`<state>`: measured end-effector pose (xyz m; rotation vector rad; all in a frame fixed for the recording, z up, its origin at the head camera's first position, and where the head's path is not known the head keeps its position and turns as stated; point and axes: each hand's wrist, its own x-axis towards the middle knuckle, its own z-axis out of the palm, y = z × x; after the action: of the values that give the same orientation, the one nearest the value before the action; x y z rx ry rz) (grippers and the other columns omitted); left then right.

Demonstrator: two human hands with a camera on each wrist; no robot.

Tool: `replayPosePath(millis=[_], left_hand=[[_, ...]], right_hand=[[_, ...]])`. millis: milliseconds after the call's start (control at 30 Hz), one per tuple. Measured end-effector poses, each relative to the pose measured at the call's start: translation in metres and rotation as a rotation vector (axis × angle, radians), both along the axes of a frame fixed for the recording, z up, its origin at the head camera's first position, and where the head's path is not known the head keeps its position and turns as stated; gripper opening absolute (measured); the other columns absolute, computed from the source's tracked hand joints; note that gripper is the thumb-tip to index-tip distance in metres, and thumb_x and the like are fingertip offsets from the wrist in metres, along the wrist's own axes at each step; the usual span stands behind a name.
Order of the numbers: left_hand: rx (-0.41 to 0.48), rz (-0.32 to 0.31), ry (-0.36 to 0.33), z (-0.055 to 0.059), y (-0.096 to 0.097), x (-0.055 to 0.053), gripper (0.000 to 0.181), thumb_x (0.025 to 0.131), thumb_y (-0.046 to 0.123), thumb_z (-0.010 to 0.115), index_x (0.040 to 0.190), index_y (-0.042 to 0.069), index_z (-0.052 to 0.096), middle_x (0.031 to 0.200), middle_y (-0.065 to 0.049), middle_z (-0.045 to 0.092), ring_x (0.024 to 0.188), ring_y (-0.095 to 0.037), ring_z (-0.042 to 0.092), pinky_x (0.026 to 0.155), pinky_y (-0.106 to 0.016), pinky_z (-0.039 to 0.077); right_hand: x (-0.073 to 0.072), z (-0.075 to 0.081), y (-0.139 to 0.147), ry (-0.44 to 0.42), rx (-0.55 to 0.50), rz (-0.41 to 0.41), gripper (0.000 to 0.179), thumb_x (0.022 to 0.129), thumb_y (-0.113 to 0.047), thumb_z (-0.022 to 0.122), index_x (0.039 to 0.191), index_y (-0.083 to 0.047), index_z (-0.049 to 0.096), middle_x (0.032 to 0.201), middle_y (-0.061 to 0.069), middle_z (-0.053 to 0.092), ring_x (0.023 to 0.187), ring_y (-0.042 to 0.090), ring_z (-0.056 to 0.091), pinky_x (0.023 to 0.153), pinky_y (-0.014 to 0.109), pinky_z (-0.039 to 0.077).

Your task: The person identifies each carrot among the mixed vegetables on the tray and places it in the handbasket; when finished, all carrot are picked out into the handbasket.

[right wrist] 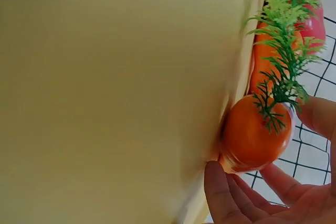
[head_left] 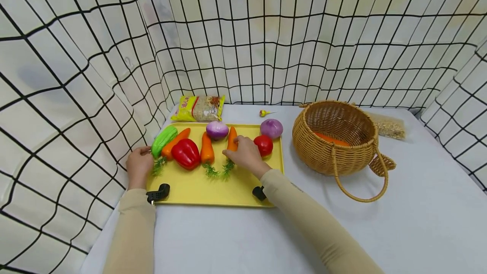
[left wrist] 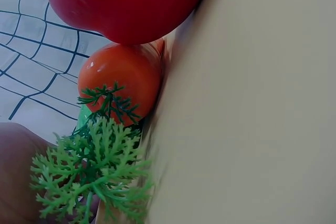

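Note:
On the yellow tray [head_left: 205, 189] my right hand [head_left: 247, 154] holds an orange toy carrot [head_left: 232, 134], thumb on one side and fingers on the other. That carrot [right wrist: 254, 132] lies close to the tray surface, its leafy top in front. My left hand [head_left: 140, 165] is at the tray's left edge, beside a green ridged vegetable [head_left: 164, 141]; leaves hide its fingertips in the left wrist view. Between the hands lie another carrot [head_left: 175, 145], a red bell pepper [head_left: 185, 154], a middle carrot [head_left: 207, 149] and a purple-white onion half [head_left: 217, 130].
A red tomato [head_left: 264, 145] and a purple onion [head_left: 272, 128] sit on the tray's right side. Right of it stands a wicker basket [head_left: 316, 155] with something orange inside. Behind are a yellow food packet [head_left: 199, 108], a small yellow item [head_left: 263, 113] and a clear bag [head_left: 388, 127].

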<state>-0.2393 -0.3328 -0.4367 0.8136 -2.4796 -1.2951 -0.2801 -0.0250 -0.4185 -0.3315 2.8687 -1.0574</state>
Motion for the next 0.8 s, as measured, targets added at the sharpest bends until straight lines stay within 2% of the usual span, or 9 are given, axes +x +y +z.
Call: replayPosePath(millis=[200,367,467,633,800], left_hand=[[-0.004,0.001,-0.003,-0.002,-0.001,-0.001,0.054,0.089,0.005,0.036,0.141,0.002,0.051,0.131,-0.022,0.057,0.118,-0.037,0.051,0.093,-0.043,0.04],[-0.007,-0.007,0.007,-0.002,-0.002,-0.003,0.054,0.089,0.004,0.035,0.14,0.001,0.051,0.131,-0.022,0.057,0.117,-0.036,0.051,0.087,-0.039,0.04],[0.002,-0.01,0.005,-0.002,-0.002,-0.003,0.055,0.088,0.004,0.035,0.141,0.001,0.05,0.132,-0.023,0.056,0.118,-0.037,0.051,0.09,-0.041,0.041],[0.014,-0.005,-0.004,-0.001,-0.001,-0.002,0.056,0.087,0.002,0.035,0.141,0.001,0.049,0.132,-0.023,0.055,0.118,-0.037,0.05,0.093,-0.043,0.04],[0.004,-0.001,-0.002,0.0,-0.001,-0.002,0.057,0.086,0.002,0.034,0.141,0.0,0.05,0.131,-0.023,0.056,0.117,-0.036,0.051,0.087,-0.039,0.04]], right_hand=[[-0.003,-0.003,-0.005,-0.028,0.017,-0.024,0.069,0.081,-0.041,0.077,0.134,-0.005,0.051,0.113,0.011,0.062,0.09,0.024,0.057,0.08,0.034,0.051],[-0.004,-0.003,-0.005,-0.054,0.007,-0.056,0.067,0.082,-0.032,0.076,0.137,-0.005,0.049,0.116,0.012,0.061,0.094,0.027,0.057,0.083,0.036,0.052],[-0.004,-0.002,-0.003,-0.07,-0.014,-0.079,0.065,0.083,-0.029,0.074,0.138,-0.006,0.048,0.119,0.013,0.061,0.096,0.028,0.056,0.086,0.038,0.051],[0.0,-0.001,0.002,-0.071,-0.123,-0.145,0.057,0.085,-0.031,0.068,0.135,-0.007,0.052,0.12,0.012,0.062,0.094,0.028,0.057,0.084,0.038,0.051],[0.005,0.004,0.011,-0.007,-0.253,-0.203,0.048,0.083,-0.029,0.064,0.126,-0.007,0.058,0.116,0.011,0.065,0.094,0.025,0.058,0.084,0.037,0.05]])
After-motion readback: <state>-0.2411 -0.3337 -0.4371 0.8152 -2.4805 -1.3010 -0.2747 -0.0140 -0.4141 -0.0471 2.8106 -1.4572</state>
